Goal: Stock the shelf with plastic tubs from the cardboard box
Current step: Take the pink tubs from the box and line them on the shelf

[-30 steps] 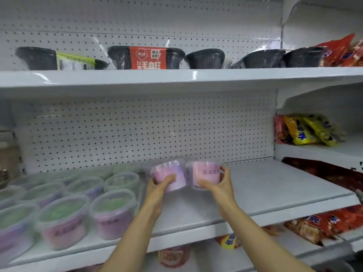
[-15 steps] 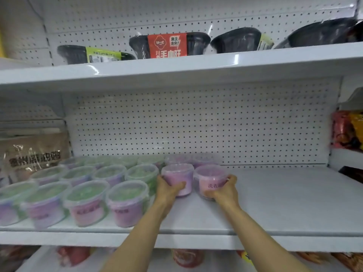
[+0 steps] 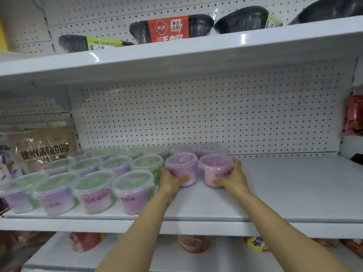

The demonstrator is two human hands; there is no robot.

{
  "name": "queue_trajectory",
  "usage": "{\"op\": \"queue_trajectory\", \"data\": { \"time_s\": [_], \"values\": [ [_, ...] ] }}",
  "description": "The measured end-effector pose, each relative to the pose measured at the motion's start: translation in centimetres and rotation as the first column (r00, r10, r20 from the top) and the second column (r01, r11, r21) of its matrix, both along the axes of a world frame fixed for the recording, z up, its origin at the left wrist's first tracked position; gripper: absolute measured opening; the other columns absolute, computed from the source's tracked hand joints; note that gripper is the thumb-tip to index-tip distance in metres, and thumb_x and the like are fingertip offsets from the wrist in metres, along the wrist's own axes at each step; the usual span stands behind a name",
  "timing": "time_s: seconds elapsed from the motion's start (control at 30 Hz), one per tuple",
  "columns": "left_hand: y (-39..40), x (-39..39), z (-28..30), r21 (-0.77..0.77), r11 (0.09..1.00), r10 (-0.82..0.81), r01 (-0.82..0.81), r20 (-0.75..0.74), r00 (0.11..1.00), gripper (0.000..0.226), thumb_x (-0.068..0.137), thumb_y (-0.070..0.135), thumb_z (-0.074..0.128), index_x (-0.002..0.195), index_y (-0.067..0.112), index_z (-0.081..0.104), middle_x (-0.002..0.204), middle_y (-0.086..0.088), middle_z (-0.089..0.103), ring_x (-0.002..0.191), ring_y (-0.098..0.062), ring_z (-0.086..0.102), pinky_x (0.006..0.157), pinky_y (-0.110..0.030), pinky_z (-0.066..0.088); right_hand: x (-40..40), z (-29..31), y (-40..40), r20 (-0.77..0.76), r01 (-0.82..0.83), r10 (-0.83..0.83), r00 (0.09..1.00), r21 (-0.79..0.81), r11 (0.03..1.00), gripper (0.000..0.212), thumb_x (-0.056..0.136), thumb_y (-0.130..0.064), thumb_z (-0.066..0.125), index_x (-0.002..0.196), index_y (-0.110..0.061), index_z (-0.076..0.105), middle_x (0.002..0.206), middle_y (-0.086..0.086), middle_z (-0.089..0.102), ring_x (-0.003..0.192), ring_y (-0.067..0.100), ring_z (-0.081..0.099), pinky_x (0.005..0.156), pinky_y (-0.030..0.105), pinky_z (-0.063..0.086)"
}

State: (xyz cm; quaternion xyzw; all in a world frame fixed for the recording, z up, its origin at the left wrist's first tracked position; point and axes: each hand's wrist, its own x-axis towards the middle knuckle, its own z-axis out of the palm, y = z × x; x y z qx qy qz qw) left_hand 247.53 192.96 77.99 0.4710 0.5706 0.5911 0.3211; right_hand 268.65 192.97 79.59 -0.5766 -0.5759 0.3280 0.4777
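Note:
Two clear plastic tubs with pink-purple contents stand side by side on the white middle shelf (image 3: 294, 193). My left hand (image 3: 170, 181) grips the left tub (image 3: 181, 165) from its left side, thumb across the front. My right hand (image 3: 234, 178) grips the right tub (image 3: 213, 167) from its right side. Both tubs rest on the shelf, just right of several rows of green and purple tubs (image 3: 94, 187). Two more tubs (image 3: 196, 149) stand behind the held pair. The cardboard box is out of view.
Black food bowls (image 3: 241, 19), one with a red label, line the shelf above. A brown bagged product (image 3: 43, 148) sits in the bay to the left. Snack packets (image 3: 353, 114) lie at the right edge, and red packages (image 3: 193, 243) fill the shelf below.
The two tubs went from held above the shelf to set down on it beside the rows. The camera swung left, and both hands kept their grip.

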Motion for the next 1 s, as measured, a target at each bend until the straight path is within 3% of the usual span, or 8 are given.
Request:
{"op": "queue_trajectory", "data": {
  "time_s": [0.17, 0.37, 0.53, 1.0],
  "values": [
    [-0.3, -0.7, -0.3, -0.016, 1.000, -0.004, 0.003, -0.055, 0.998, 0.094, 0.067, 0.000, 0.089, 0.144, 0.009, 0.036, 0.140, -0.006, 0.054, 0.124, -0.022, 0.053, 0.100, -0.028, 0.042, 0.3, -0.5, -0.1, -0.021, 0.027, -0.027, 0.999, 0.018, 0.999, 0.113, 0.063, -0.006, 0.087, 0.151, -0.019, 0.018, 0.135, 0.009, 0.055, 0.120, 0.028, 0.054, 0.096, 0.032, 0.043],
    [-0.1, -0.7, -0.3, -0.019, 1.000, 0.001, -0.002, -0.045, 0.999, 0.089, 0.067, -0.003, 0.087, 0.142, 0.008, 0.041, 0.134, -0.005, 0.058, 0.119, -0.022, 0.057, 0.095, -0.028, 0.045, 0.4, -0.4, 0.1, -0.016, 0.038, -0.038, 0.999, 0.028, 0.999, 0.103, 0.066, -0.004, 0.084, 0.148, -0.018, 0.023, 0.133, 0.009, 0.055, 0.117, 0.028, 0.055, 0.089, 0.030, 0.043],
    [0.7, -0.5, -0.5, -0.074, 0.997, 0.009, -0.014, -0.068, 0.998, 0.086, 0.065, 0.007, 0.091, 0.140, 0.009, 0.049, 0.132, -0.007, 0.063, 0.116, -0.025, 0.062, 0.101, -0.040, 0.051, 0.0, -0.5, 0.5, 0.015, 0.030, -0.030, 0.999, 0.007, 1.000, 0.110, 0.068, -0.007, 0.084, 0.152, -0.019, 0.014, 0.140, 0.010, 0.051, 0.122, 0.030, 0.054, 0.097, 0.036, 0.046],
    [0.7, -0.6, -0.3, -0.079, 0.997, -0.002, -0.004, -0.073, 0.997, 0.076, 0.068, 0.003, 0.088, 0.136, 0.006, 0.053, 0.127, -0.009, 0.065, 0.113, -0.026, 0.063, 0.095, -0.033, 0.052, -0.7, -0.5, 0.8, 0.028, 0.021, -0.021, 0.999, 0.030, 0.999, 0.105, 0.068, -0.008, 0.084, 0.149, -0.016, 0.017, 0.135, 0.011, 0.054, 0.118, 0.031, 0.055, 0.095, 0.040, 0.048]
  ]
}}
